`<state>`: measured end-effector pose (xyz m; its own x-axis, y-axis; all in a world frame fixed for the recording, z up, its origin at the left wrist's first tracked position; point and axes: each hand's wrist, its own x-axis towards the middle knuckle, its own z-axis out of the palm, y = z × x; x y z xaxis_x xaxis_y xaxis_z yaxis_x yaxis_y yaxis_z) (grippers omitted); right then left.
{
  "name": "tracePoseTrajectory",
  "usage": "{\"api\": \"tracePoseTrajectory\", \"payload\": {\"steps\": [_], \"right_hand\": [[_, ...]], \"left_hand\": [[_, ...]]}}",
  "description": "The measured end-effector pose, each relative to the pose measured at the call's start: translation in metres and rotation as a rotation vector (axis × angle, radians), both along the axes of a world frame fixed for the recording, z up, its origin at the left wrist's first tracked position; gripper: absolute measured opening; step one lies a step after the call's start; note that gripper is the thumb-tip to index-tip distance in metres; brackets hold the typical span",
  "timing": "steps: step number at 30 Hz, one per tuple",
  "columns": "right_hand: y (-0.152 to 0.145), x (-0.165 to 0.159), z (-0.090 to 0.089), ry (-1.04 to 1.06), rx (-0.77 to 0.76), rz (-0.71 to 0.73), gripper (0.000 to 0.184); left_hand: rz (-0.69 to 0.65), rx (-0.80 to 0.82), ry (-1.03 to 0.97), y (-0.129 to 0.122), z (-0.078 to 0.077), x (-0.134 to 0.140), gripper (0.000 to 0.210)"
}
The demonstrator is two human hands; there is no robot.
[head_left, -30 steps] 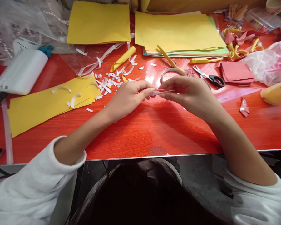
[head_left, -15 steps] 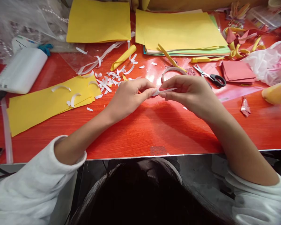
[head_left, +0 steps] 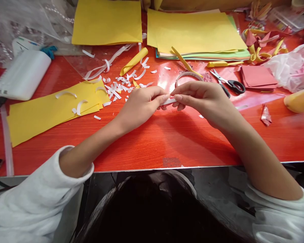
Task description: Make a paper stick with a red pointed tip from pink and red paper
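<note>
A narrow white strip [head_left: 170,101] runs between my fingertips, held just above the table; a reddish edge shows beneath it, but my fingers cover most of the piece. My left hand [head_left: 141,104] pinches the strip's left end between thumb and forefinger. On the other end, my right hand [head_left: 205,99] presses with its thumb, the other fingers curled underneath. Right behind the right hand lies a roll of tape [head_left: 177,80], partly covered by it. Scissors with black handles [head_left: 229,83] rest beyond the right knuckles. White paper scraps [head_left: 114,90] are scattered past my left hand.
Yellow sheets [head_left: 45,111] lie at left, near a white box-shaped device [head_left: 22,76]. Stacked coloured paper [head_left: 195,32] and a yellow sheet [head_left: 107,22] are at the back. Red paper squares [head_left: 257,77], a plastic bag [head_left: 288,64] and a yellow bottle-like object [head_left: 300,100] stand right.
My right thumb has moved onto the top of the strip, which now lies flatter between both hands. Its pointed end no longer sticks out over the right fingers.
</note>
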<state>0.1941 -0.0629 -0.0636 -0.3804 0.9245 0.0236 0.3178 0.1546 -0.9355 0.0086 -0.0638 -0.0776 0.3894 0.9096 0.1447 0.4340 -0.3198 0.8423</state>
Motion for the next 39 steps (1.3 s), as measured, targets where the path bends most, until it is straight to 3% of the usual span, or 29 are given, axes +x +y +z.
{"api": "tracePoseTrajectory", "payload": {"steps": [12, 20, 31, 39], "right_hand": [[0.0, 0.0, -0.004, 0.067, -0.014, 0.002, 0.025], [0.003, 0.005, -0.01, 0.099, -0.018, -0.048, 0.02], [0.002, 0.001, -0.009, 0.048, -0.04, 0.025, 0.032], [0.004, 0.004, -0.008, 0.082, -0.006, -0.102, 0.029]], "left_hand": [[0.009, -0.074, -0.034, 0.001, 0.0, 0.0, 0.019], [-0.021, -0.216, -0.124, 0.006, 0.001, 0.0, 0.017], [0.012, -0.137, -0.053, 0.004, -0.004, 0.0, 0.011], [0.013, -0.118, -0.071, 0.005, -0.003, -0.004, 0.025]]}}
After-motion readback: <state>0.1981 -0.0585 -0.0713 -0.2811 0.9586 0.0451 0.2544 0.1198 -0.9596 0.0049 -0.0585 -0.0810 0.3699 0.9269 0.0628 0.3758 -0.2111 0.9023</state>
